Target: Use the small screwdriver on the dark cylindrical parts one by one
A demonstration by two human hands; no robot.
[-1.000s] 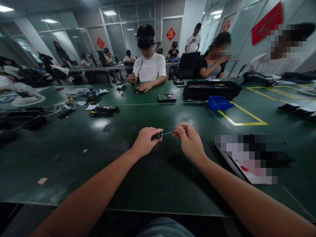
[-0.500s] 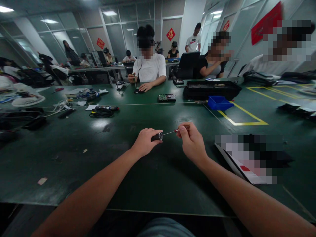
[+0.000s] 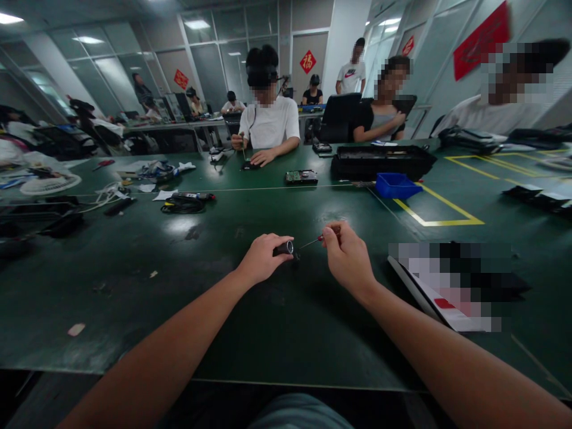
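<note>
Head view, looking down over both forearms onto the green table (image 3: pixel 277 322). Left hand (image 3: pixel 261 257) is curled shut around a small dark cylinder (image 3: pixel 284 248), its shiny ringed end poking out toward the right hand. Right hand (image 3: pixel 346 256) is closed too, thumb and fingers pinching the red-handled end of a thin screwdriver (image 3: pixel 313 241). The metal shaft slants down and left, tip sitting just at the open end of the cylinder; whether it actually touches is too fine to tell. Both hands hover low over the table, close together, with only the shaft bridging the gap.

Just right of the right hand lies a blurred-out flat item with a white edge (image 3: pixel 429 295). Beyond the right hand, further out, a blue bin (image 3: pixel 395 186) sits beside a long black tray (image 3: pixel 382 161). Beyond the left hand, a coil of black cable (image 3: pixel 184 204). Straight ahead across the table, a person in a white shirt (image 3: pixel 270 122) works with both hands on something small.
</note>
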